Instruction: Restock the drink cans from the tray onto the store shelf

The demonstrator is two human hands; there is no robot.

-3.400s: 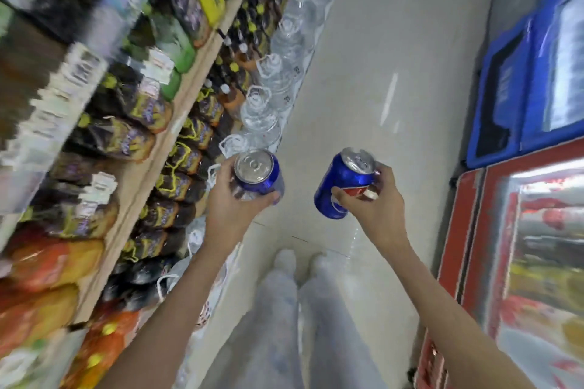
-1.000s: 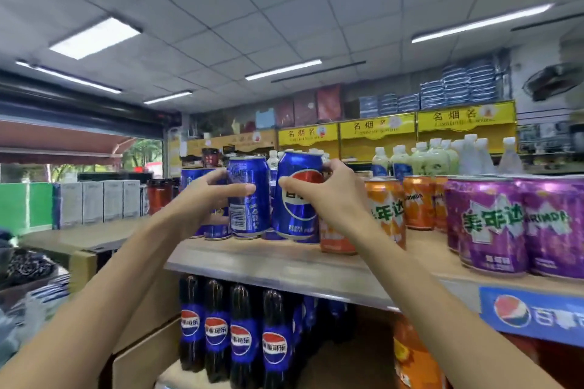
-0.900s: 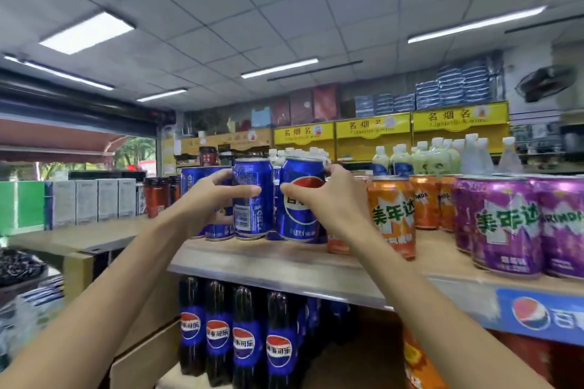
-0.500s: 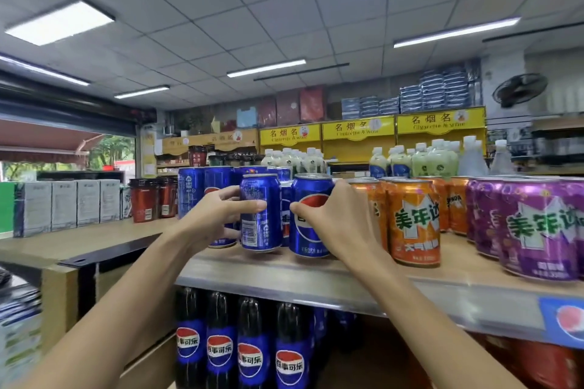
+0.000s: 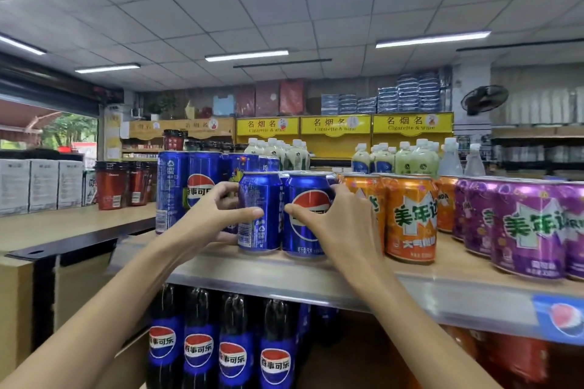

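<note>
Left hand (image 5: 218,218): curled round the left blue can (image 5: 259,211) — seating it upright at the shelf (image 5: 316,281) front.
Right hand (image 5: 335,224): wraps the logo can (image 5: 308,215), label outward, beside the orange cans (image 5: 410,218) — bases seemingly down.

bright | ceiling light panels (image 5: 246,57) | soft blur | edges bowed

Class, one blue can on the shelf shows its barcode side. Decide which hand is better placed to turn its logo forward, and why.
Left, probably: the left hand grips the barcode-side can, while the right hand holds the neighbouring logo-forward can.
</note>
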